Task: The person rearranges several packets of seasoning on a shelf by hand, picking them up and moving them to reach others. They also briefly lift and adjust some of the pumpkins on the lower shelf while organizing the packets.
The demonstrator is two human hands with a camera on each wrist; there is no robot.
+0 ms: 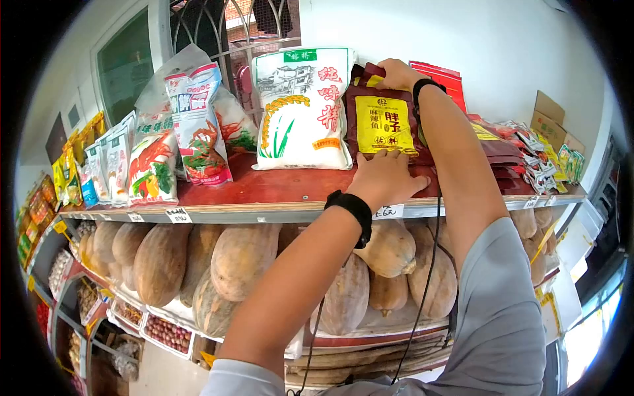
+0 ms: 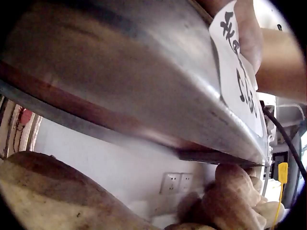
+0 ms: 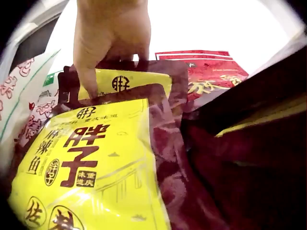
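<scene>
Brown and yellow seasoning packets (image 1: 384, 125) stand upright in a stack on the red shelf. My right hand (image 1: 396, 74) holds the stack at its top edge. In the right wrist view, the thumb of that hand (image 3: 112, 36) lies in front of a rear packet (image 3: 158, 82), with the other fingers behind it. The front packet (image 3: 103, 163) leans before it, its top edge slightly lower. At the bottom of the front packet, my left hand (image 1: 386, 178) rests with fingers extended against it and thumb spread to the right. In the left wrist view, the shelf edge mostly hides this hand.
A large white bag (image 1: 300, 122) stands just left of the packets. More brown packets (image 1: 498, 148) and small sachets (image 1: 541, 155) lie to the right. Red packets (image 1: 441, 82) stand behind. Pumpkins (image 1: 244, 261) fill the shelf below; a price label (image 1: 388, 211) hangs on the edge.
</scene>
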